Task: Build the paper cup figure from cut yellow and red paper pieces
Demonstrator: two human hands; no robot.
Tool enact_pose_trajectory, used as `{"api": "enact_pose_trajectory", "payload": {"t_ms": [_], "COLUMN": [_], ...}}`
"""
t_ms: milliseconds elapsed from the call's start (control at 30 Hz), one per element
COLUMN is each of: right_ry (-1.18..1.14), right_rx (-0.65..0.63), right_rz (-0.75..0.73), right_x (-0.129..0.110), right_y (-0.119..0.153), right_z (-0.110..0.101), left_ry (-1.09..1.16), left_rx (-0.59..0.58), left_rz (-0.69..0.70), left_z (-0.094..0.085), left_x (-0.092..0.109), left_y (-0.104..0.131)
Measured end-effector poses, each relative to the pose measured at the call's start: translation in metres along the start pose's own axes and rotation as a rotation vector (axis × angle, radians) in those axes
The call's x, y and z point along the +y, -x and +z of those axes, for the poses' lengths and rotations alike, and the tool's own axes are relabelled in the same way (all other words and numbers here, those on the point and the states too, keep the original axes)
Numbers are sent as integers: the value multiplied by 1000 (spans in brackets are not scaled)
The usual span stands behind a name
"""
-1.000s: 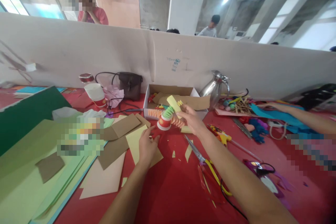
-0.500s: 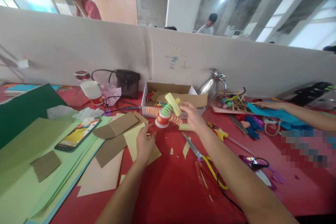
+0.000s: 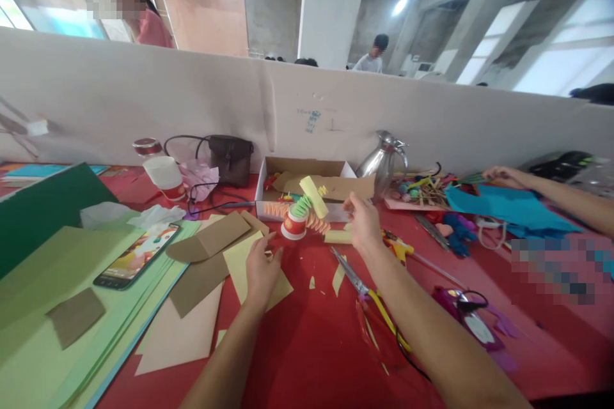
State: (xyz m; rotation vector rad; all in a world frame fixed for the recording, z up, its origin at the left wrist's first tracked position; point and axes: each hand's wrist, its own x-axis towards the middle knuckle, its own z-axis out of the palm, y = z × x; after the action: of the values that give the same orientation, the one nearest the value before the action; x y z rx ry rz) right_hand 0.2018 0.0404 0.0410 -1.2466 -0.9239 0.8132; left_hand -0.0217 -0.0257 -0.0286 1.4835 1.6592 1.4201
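Observation:
A paper figure stands on the red table (image 3: pixel 297 345): an upturned red and white paper cup (image 3: pixel 293 225), a green folded-paper spring (image 3: pixel 300 206) above it, orange folded strips (image 3: pixel 317 223) at the sides and a tilted yellow paper piece (image 3: pixel 314 197) on top. My right hand (image 3: pixel 365 227) hovers just right of the figure, fingers slightly bent and apart, touching none of it. Over a sheet of yellow paper (image 3: pixel 238 261) is my left hand (image 3: pixel 262 271), its fingers loosely spread with nothing in them. A yellow paper roll (image 3: pixel 338 236) lies near my right hand.
Yellow-handled scissors (image 3: pixel 357 278) and a yellow glue gun (image 3: pixel 400 246) lie by my right forearm. Behind the figure is a white box (image 3: pixel 259 195), with a metal jug (image 3: pixel 380 163) beside it. A phone (image 3: pixel 137 255) rests on green paper. Another person's hand (image 3: pixel 501 174) reaches in right.
My right hand has let go of the yellow piece on the figure and drawn back to the right. My left hand stays near the yellow sheet. The other person's hand has lifted off the blue sheet.

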Motion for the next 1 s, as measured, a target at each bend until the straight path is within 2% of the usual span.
{"api": "enact_pose_trajectory", "payload": {"t_ms": [200,300,400,500,567,733,833,1000], "right_ry": [28,34,42,56,134,568,701,733], "right_rx": [-146,-295,-401,-443,-478,-506,-503,-524], "right_rz": [0,17,20,-18,-98,-367,-400,-402], "right_x": [-3,-7,-13,-23,-32,-41,-35,-28], "right_y": [-2,-4,-3,2,5,7,9,17], "right_z": [6,18,31,40,43,48,50,49], "left_ry": [108,118,-12,-218,-301,-337,-331,-388], "left_rx": [8,-21,-17,19,39,67,75,127], "left_rz": [-75,-34,11,35,38,65,49,25], "left_z": [0,0,4,13,21,42,48,51], "left_x": [4,14,24,31,33,30,30,30], "left_y": [-6,-13,-22,-28,-29,-27,-25,-24]}}
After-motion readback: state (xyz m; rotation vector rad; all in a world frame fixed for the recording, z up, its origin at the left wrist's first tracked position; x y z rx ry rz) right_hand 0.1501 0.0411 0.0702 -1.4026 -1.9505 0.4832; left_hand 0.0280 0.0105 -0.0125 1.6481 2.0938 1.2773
